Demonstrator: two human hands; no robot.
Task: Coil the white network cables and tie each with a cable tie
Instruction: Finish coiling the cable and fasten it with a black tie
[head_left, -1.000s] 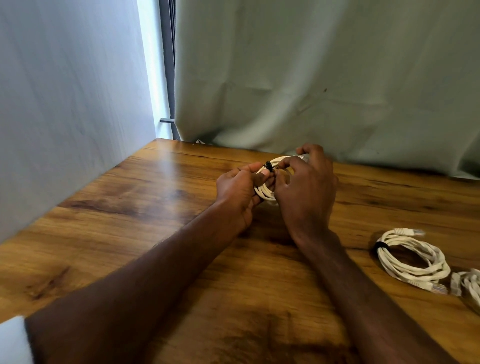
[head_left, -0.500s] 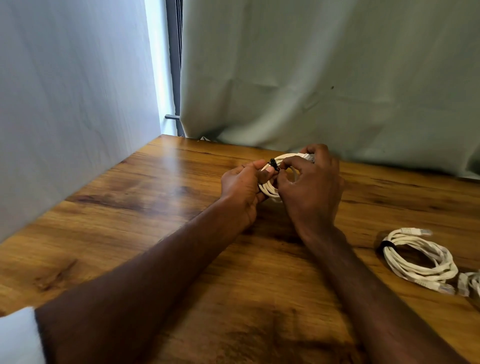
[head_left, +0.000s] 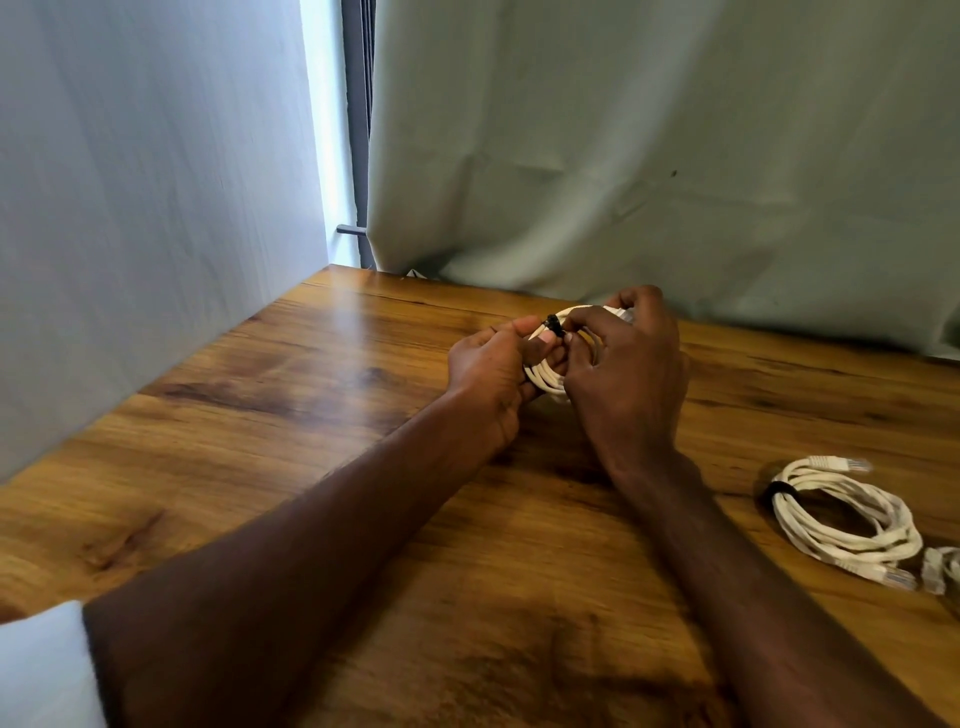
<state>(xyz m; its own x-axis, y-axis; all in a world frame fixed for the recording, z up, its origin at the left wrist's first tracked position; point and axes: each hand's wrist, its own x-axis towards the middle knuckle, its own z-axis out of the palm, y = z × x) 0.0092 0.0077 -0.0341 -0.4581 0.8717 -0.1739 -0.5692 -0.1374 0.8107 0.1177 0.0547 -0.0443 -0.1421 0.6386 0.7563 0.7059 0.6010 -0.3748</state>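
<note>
A pale grey fabric backdrop (head_left: 156, 208) hangs along the left side, and a white sleeve cuff (head_left: 41, 670) shows at the bottom left corner. Beside the backdrop a bright gap with a dark vertical frame (head_left: 358, 130) separates it from a creased pale green curtain (head_left: 675, 156) that hangs behind the brown wood-grain worktop (head_left: 311, 415).

Near the far middle of the worktop, the left hand (head_left: 488, 379) has its fingers curled around the near left side of a coiled white network cable (head_left: 543, 376), its grip closed on the loops. A small black cable tie (head_left: 553, 325) sits on the top of this coil, between the two thumbs. The right hand (head_left: 623, 374) covers the coil's right side; its grip is closed too, with thumb and forefinger pinching at the black tie and the other fingers curled over the far loops. The coil is held just above the worktop, between both hands.

Well apart to the right, a second coiled white network cable bound with a black tie (head_left: 841, 519) lies flat on the worktop, its plug ends sticking out. Just beside it, at the right edge, part of another white cable (head_left: 943, 569) is visible, cut off by the frame.
</note>
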